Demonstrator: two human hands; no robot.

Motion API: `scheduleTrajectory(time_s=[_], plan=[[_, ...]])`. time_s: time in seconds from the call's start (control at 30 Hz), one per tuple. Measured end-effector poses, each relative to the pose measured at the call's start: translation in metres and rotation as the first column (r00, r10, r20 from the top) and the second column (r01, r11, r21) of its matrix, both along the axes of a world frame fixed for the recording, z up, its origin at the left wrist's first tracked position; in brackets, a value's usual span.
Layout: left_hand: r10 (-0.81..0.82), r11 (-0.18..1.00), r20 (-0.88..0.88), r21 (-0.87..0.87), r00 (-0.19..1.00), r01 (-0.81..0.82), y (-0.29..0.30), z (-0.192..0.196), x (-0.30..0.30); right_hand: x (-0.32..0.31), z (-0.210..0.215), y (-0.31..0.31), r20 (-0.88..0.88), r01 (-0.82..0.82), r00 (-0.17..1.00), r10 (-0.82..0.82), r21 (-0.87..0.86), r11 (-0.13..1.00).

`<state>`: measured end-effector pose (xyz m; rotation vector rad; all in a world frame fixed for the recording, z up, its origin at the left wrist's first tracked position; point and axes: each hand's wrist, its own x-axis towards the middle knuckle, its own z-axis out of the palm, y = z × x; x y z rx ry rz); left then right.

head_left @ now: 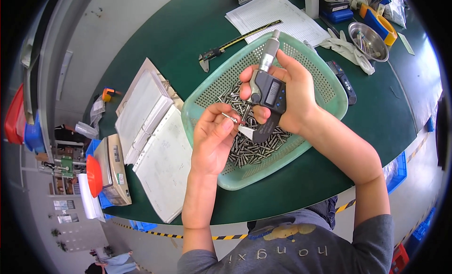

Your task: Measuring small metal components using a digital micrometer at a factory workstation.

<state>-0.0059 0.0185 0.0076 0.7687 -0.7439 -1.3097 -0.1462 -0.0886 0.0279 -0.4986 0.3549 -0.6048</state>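
Observation:
Over a pale green perforated basket, my right hand is wrapped round a digital micrometer. Its silver thimble points away from me and its dark frame curves toward me. Just left of the micrometer's jaw, my left hand pinches a small metal pin between thumb and fingers. Many similar metal pins lie heaped in the basket beneath both hands. The pin in my fingers looks apart from the measuring faces, though fingers hide some of that gap.
An open ring binder lies left of the basket, beside a scale. Behind the basket are a caliper and printed sheets. At the far right sit a white glove, a metal bowl and a tape roll.

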Motion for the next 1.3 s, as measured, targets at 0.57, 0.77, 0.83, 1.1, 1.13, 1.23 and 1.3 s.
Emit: scheduleTrajectory(time_s=[0.57, 0.77, 0.83, 1.1, 1.13, 1.23, 1.3], plan=[[0.057, 0.998, 0.167, -0.021, 0.984, -0.054, 0.0029, -0.0074, 0.001, 0.0002, -0.0047, -0.0019, 0.03, -0.032, 0.999, 0.034, -0.045, 0.998], [0.041, 0.999, 0.138, -0.005, 0.99, -0.041, 0.0045, -0.0076, 0.0022, 0.0004, -0.0039, -0.0013, 0.021, -0.031, 0.999, 0.032, -0.035, 0.999], [0.04, 0.999, 0.107, 0.001, 0.993, -0.041, 0.0045, -0.0069, 0.0014, 0.0005, -0.0041, -0.0012, 0.019, -0.033, 0.999, 0.034, -0.048, 0.998], [0.067, 0.998, 0.102, -0.005, 0.993, -0.067, 0.0043, -0.006, 0.0004, 0.0017, -0.0031, -0.0011, 0.012, -0.022, 1.0, 0.023, -0.05, 0.998], [0.067, 0.998, 0.101, -0.005, 0.993, -0.066, 0.0042, -0.0063, 0.0005, 0.0016, -0.0032, -0.001, 0.011, -0.018, 1.0, 0.019, -0.052, 0.998], [0.068, 0.998, 0.098, 0.001, 0.993, -0.068, 0.0041, -0.0065, 0.0003, 0.0021, -0.0042, -0.0012, 0.019, -0.008, 1.0, 0.009, -0.084, 0.996], [0.079, 0.997, 0.111, -0.01, 0.991, -0.078, 0.0041, -0.0051, -0.0011, 0.002, -0.0043, -0.0013, 0.013, -0.01, 1.0, 0.011, -0.09, 0.996]])
